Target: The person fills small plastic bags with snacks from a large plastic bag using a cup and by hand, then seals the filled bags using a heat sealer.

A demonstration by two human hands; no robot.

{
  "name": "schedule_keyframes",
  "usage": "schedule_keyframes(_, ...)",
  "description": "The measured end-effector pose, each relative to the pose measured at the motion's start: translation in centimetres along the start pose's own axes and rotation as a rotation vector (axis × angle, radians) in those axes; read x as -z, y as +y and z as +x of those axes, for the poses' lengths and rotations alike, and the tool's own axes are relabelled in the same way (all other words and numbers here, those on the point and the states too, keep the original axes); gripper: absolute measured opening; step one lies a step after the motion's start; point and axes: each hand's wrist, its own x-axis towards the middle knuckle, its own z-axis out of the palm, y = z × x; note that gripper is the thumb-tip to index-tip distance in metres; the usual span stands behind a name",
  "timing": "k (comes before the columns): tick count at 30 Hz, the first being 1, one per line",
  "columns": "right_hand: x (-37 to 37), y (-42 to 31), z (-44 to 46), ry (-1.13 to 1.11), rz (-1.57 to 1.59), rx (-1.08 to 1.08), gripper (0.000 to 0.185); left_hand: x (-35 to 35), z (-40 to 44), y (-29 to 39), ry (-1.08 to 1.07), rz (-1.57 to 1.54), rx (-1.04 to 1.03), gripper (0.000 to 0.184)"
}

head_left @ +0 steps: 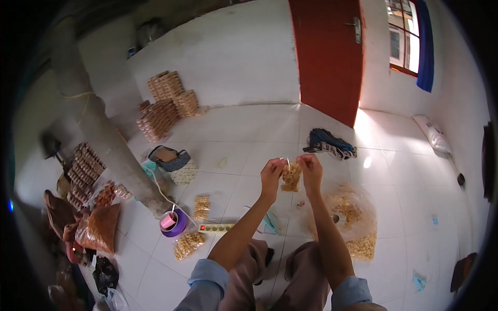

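Both hands are raised in front of my knees, closed at the top of a small clear plastic bag of yellowish snacks (pixel 291 180). My left hand (pixel 272 177) pinches its upper left side, where a thin white strip shows between the fingers. On the upper right side, the fingers of my right hand (pixel 311 171) are pressed together. The bag hangs upright between them. Below my right forearm lies a large open clear bag of the same snacks (pixel 358 210), partly hidden by the arm.
Left of my legs are a power strip (pixel 215 228), a purple bowl (pixel 179 228) with a pink cup, and filled snack packs (pixel 201 207). A pillar (pixel 111 129) rises beyond, near stacked packs (pixel 158 119). Dark cloth (pixel 330 142) lies before the red door (pixel 329 57).
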Motion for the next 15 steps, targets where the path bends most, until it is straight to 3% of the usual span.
schedule_keyframes(5, -3.6, 0.2, -0.9, -0.152, 0.013, -0.140, 0.010, 3.6, -0.6, 2.0, 0.106, -0.139, -0.032, 0.011)
schedule_keyframes(10, -7.9, 2.7, -1.8, -0.227, 0.252, -0.370, 0.015, 8.5, 0.3, 2.2, 0.221, -0.165, 0.005, 0.011)
schedule_keyframes(15, -12.1, 6.4, -4.0, -0.305, 0.179, -0.415, 0.014, 14.6, 0.5, 0.6, 0.341, -0.234, 0.061, 0.008)
